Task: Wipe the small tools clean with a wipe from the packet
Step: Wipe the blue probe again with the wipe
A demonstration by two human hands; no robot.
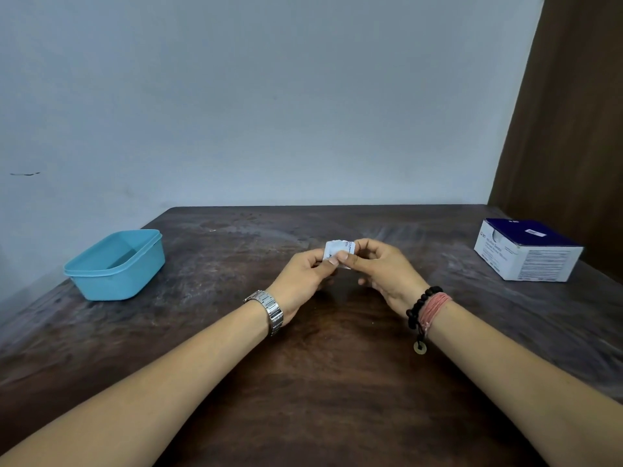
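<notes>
A small white wipe packet (338,250) with blue print is held up above the middle of the dark wooden table (303,382). My left hand (305,279) pinches its left side between thumb and fingers. My right hand (381,273) pinches its right side in the same way. The packet is slightly crumpled and I cannot tell whether it is torn. No small tools are visible on the table; the inside of the tub shows only a faint shape.
A light blue plastic tub (116,264) without a lid stands at the left of the table. A white and dark blue carton (527,251) sits at the far right. A plain wall rises behind the table, and a brown panel (573,112) stands on the right.
</notes>
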